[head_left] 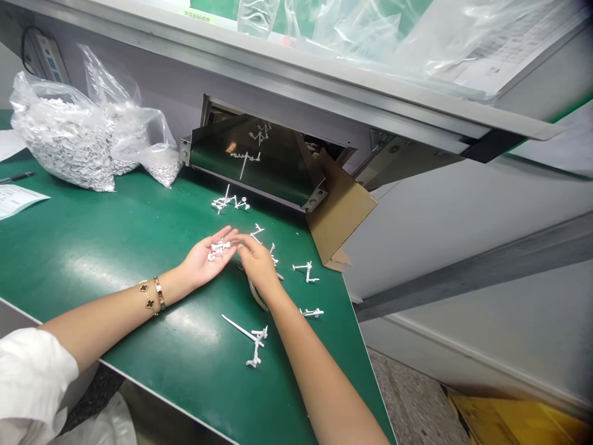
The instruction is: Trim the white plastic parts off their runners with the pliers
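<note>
My left hand (206, 258) lies palm up above the green table (185, 346), its fingers stretched out, with small white plastic parts (219, 248) resting on the palm and fingers. Right beside it, my right hand (256, 262) has its thumb and fingers pressed together at the left fingertips; what they hold, if anything, is too small to tell. Under the right hand a beige curved thing (256, 295) partly shows. White branched plastic pieces lie around: one in front (254, 340), one at the right (306, 272), another behind the hands (229, 202).
Clear bags full of white parts (69, 142) stand at the back left. A dark metal chute (254, 161) opens onto the table, a cardboard flap (340, 207) beside it. A metal-edged shelf (278, 68) hangs above. Paper (21, 199) and a pen (17, 177) lie far left.
</note>
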